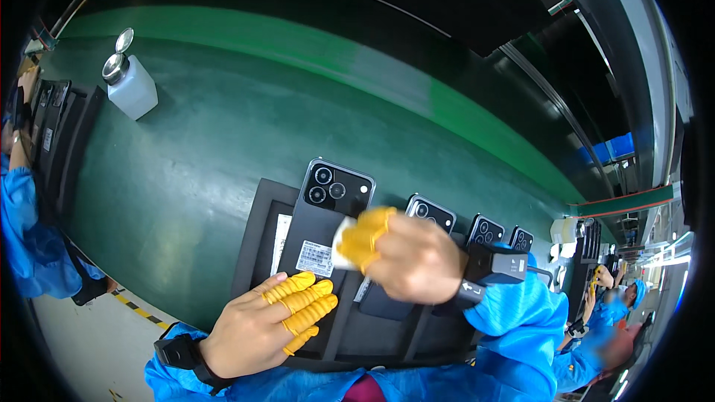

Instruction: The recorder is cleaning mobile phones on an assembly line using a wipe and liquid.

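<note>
A dark smartphone point(305, 217) lies back side up in a black foam tray point(257, 216), its three-lens camera block at the far end. A white printed label point(315, 258) sits on its back. Yellow finger cots cover several fingers of both hands. My left hand point(249, 320) rests with fingers stretched out on the phone's near end, just below the label. My right hand point(421, 257), smeared by motion, is closed on a white wipe point(342, 244) at the phone's right edge. Beneath that hand, a second smartphone point(387, 305) is partly hidden.
More phones point(485, 229) lie in the tray to the right. A white dispenser bottle point(134, 88) with its metal lid raised stands at the far left of the green bench point(201, 141). Co-workers in blue sleeves point(30, 231) are at both sides. A black tray point(63, 130) holds phones at left.
</note>
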Demonstrator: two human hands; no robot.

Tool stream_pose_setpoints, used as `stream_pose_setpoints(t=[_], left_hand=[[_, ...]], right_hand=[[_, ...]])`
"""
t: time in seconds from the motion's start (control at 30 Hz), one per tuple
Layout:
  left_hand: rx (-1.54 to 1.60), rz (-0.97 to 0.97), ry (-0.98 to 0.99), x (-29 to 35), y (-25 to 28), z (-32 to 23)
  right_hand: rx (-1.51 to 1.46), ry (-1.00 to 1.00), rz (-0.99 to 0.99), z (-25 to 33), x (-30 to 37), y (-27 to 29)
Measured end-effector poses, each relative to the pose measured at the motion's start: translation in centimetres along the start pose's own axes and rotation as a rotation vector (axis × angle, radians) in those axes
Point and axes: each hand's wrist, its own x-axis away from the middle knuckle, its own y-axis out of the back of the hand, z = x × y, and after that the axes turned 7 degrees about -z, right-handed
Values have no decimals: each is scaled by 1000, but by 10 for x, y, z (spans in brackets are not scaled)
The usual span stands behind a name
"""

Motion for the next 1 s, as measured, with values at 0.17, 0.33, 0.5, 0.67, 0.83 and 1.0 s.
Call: stream_pose_setpoints(t=[0.17,0.33,0.5,0.67,0.83,1.0], left_hand=[[6,21,1,1,-2,2],[18,18,-35,-2,-4,4],[17,19,-21,1,-4,1],[6,43,-14,2,-3,2],[4,14,-22,1,-1,3],[-11,-21,-98,-10,-11,6]], right_hand=[[-192,-49,6,7,4,9],[-12,40,-92,-9,-17,4],[-9,107,-48,-31,-21,6],[232,-57,-49,-45,-15,39],[235,-165,-57,-37,-2,49],[374,-137,7,-20,39,74]])
